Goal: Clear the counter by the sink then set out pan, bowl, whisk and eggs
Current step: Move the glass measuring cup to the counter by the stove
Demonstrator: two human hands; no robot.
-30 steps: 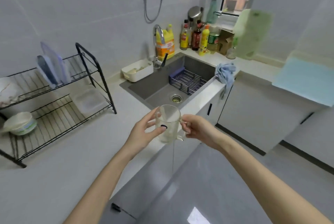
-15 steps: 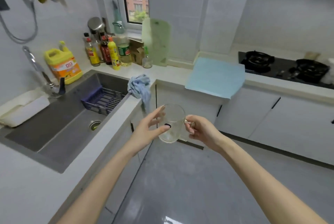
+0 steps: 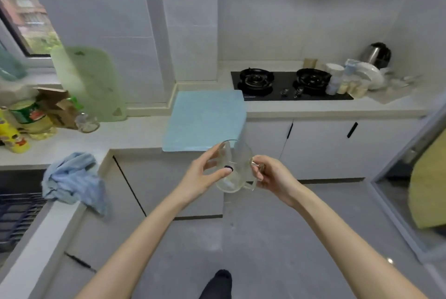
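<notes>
A clear glass mug (image 3: 235,168) is held in mid-air over the grey floor, in front of the white cabinets. My left hand (image 3: 205,178) touches its left side with thumb and spread fingers. My right hand (image 3: 270,175) pinches the handle on its right side. The sink edge (image 3: 14,204) with a dark wire basket shows at far left. Beside the gas hob (image 3: 284,85), at the far right of the counter, stands a pile of white dishes and cups (image 3: 354,78). No pan, whisk or eggs can be made out.
A blue mat (image 3: 205,120) lies on the corner counter. A blue cloth (image 3: 72,180) hangs over the counter edge by the sink. Bottles (image 3: 21,122) and a green cutting board (image 3: 89,81) stand under the window. A kettle (image 3: 376,54) sits behind the dishes.
The view has swung right, away from the sink and drying rack toward the hob. Both hands keep the same hold on the mug, carried along with the turn.
</notes>
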